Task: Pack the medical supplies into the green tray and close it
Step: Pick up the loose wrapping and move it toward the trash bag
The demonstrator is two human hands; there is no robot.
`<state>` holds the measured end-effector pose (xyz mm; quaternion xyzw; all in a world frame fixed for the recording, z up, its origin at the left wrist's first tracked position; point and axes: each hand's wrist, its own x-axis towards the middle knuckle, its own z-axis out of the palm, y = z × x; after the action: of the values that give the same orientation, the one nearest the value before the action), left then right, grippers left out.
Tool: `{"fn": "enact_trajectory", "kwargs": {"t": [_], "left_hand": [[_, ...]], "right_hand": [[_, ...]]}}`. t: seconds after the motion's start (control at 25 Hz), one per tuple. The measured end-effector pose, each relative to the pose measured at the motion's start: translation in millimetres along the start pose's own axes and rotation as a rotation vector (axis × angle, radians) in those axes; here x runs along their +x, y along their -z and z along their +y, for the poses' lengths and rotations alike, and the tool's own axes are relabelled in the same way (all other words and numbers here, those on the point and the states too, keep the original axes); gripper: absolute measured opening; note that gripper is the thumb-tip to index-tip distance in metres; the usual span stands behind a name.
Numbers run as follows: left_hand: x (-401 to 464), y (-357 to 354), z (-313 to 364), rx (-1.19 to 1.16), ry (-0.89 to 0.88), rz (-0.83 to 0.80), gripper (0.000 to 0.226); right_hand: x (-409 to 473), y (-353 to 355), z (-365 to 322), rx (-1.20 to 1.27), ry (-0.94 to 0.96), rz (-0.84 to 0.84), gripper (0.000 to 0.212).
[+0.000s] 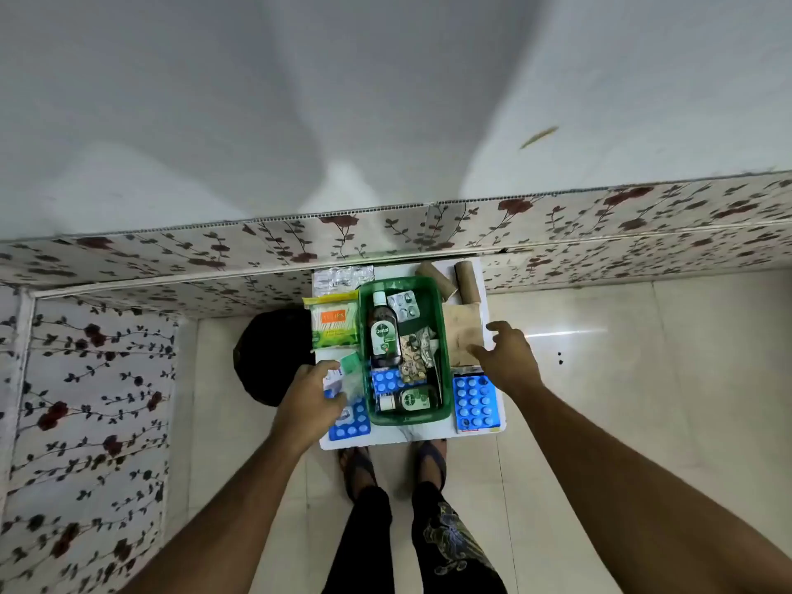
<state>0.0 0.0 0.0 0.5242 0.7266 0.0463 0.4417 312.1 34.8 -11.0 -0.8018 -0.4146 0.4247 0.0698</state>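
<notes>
From the head camera, your green tray (445, 370) sits mid-table, long axis running away from you, already holding two bottles and some pill strips. Your left hand (310, 403) lies just left of the tray over a small clear packet (349, 370); the fingers are curled around its near end, though whether they grip it you cannot tell. That packet lies tray-side of your fingers, so a short move rightward would likely drop it in. Your right hand (508, 358) hovers spread and empty over the brown pad (460, 332), just right of the tray.
</notes>
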Motion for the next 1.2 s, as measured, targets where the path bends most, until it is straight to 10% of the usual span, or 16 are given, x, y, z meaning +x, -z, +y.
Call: {"fn": "enact_trajectory", "kwargs": {"t": [0.28,0.48,0.84,1.2], "left_hand": [[17.0,-31.5,-10.6,0.208,-0.108,0.071,0.051],[18.2,-37.6,-9.3,0.266,-0.214,0.121,0.012],[-8.4,29.9,0.1,-0.227,0.014,0.218,0.016],[66.3,92.2,-131.6,-0.375,0.259,0.313,0.020]], "right_hand": [[25.2,-33.7,12.8,-0.015,-0.044,0.112,0.056],[22.2,-34.1,11.4,0.140,-0.046,0.189,0.030],[-40.9,30.8,-39.3,0.382,0.046,0.395,0.017],[-91.0,-141.9,-195.2,0.182,0.371,0.013,0.012]]}}
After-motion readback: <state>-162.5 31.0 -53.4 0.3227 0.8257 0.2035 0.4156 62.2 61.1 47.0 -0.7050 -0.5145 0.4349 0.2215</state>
